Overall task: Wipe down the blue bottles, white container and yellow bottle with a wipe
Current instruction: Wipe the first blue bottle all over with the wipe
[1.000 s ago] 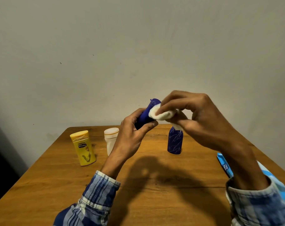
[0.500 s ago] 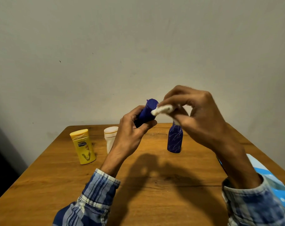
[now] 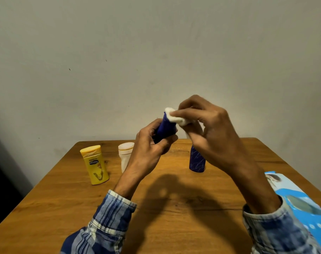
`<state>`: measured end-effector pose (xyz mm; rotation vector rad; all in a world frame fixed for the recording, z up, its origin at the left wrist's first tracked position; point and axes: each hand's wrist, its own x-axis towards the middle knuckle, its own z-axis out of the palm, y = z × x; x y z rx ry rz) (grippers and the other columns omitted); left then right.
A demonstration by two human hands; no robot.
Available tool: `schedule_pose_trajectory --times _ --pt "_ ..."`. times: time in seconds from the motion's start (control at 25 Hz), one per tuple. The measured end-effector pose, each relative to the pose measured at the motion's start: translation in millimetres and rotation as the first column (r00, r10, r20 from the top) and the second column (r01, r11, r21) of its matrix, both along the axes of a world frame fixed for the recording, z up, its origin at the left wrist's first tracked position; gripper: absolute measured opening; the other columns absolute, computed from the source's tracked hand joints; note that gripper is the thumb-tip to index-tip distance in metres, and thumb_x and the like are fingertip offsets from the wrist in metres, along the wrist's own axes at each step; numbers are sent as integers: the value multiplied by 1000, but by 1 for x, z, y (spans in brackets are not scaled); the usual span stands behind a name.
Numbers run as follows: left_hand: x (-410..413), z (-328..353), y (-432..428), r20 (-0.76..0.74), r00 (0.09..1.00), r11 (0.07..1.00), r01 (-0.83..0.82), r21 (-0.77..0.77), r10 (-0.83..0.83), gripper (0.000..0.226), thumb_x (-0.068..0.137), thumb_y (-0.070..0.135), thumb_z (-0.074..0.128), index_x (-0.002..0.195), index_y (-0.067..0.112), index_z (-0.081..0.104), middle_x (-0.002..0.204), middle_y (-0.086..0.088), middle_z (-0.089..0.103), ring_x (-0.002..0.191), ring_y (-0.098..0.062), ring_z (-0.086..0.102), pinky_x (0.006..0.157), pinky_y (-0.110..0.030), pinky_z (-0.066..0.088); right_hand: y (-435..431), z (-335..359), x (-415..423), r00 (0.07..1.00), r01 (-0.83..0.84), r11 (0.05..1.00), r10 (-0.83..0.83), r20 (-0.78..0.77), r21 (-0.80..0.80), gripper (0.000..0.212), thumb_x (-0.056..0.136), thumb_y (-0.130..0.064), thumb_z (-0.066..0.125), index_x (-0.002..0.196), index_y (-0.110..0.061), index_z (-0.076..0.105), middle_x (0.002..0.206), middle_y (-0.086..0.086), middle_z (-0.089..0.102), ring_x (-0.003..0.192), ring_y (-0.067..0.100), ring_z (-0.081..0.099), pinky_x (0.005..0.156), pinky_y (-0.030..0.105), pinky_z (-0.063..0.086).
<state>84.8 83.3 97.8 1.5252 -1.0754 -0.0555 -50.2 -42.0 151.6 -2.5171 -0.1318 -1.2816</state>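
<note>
Head view looks down on two hands raised above a brown wooden table [image 3: 174, 208]. The left hand [image 3: 148, 149] has its fingers and thumb curled round the lower body of a dark blue plastic bottle [image 3: 166, 129], gripping it firmly. The bottle is tilted, and its upper end sticks out above those fingers. The right hand [image 3: 211, 129] pinches a small white fluffy wipe [image 3: 174, 116] between thumb and forefinger and presses it against the top end of the held bottle, just above the left fingertips. The other right fingers are bent and hold nothing that can be seen.

Below the right fingers, a second dark blue bottle [image 3: 197, 162] with pale scribbled markings stands upright on the table, its top hidden behind that hand. Left of the left fingers, a white plastic container [image 3: 125, 153] stands upright, partly covered by the left wrist. Further left of it, and apart from it, a yellow plastic bottle [image 3: 95, 165] with a flat cap and a printed label stands upright.

Well below the right fingers, beside the right forearm, a light blue printed pack [image 3: 302, 202] lies at the table's right edge. Blue-and-white checked sleeves [image 3: 112, 215] cover both forearms. Behind the fingers rises a plain grey wall [image 3: 156, 52].
</note>
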Motion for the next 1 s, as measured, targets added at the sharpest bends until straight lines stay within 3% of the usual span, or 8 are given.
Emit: schedule_pose_trajectory --times 0.12,0.24,0.36,0.48,0.56,0.68,0.88,1.0 --pt "1 2 2 -15 1000 1000 -17 -10 17 32 93 15 72 121 27 63 117 -6 68 106 -22 66 83 -21 58 -5 4 -2 998 -58 998 59 -13 11 28 84 6 72 108 -7 75 105 3 65 94 12 61 80 14 51" --pt "-1 3 0 26 999 1000 -25 -5 25 32 92 27 72 123 21 64 114 -3 70 107 -22 66 93 -35 57 -5 5 -2 992 16 997 -25 124 72 28 85 7 71 109 -7 74 105 5 64 95 11 60 81 19 53" --pt "0 2 1 10 999 999 -47 -9 47 37 93 23 73 128 24 63 117 0 70 111 -20 65 98 -45 56 5 -1 1 999 -41 999 41 18 -3 30 83 8 71 109 -7 74 106 5 63 97 13 61 83 18 53" --pt "3 3 2 18 998 999 -54 -4 54 36 93 25 72 128 23 63 116 1 70 111 -18 65 101 -48 54 1 1 3 994 -45 997 38 106 63 30 85 8 70 110 -7 74 105 5 64 95 8 59 81 14 51" --pt "1 4 2 25 998 999 -49 3 49 38 90 31 71 127 24 63 115 0 70 110 -20 65 100 -48 54 3 0 6 992 -19 996 9 122 85 32 86 8 70 114 -6 73 107 6 63 97 6 57 83 10 48" --pt "2 2 3 -3 999 999 -37 8 37 36 93 23 72 128 25 63 117 1 70 111 -18 65 101 -44 54 4 -3 5 996 -85 994 83 39 61 29 85 7 70 111 -6 74 104 6 64 95 10 61 81 10 48" --pt "0 7 3 -3 1000 1000 -9 19 9 36 93 22 71 127 17 62 115 -5 71 110 -20 66 98 -31 51 -2 2 5 981 -20 983 -15 191 180 25 92 -2 69 116 -6 73 105 7 64 94 8 60 78 9 47" --pt "-1 5 2 1 1000 999 -24 30 24 39 93 20 72 130 17 62 116 -2 71 110 -17 65 100 -37 53 1 -3 7 997 -68 993 64 37 95 24 87 3 70 110 -5 74 105 7 64 95 8 60 80 9 48"
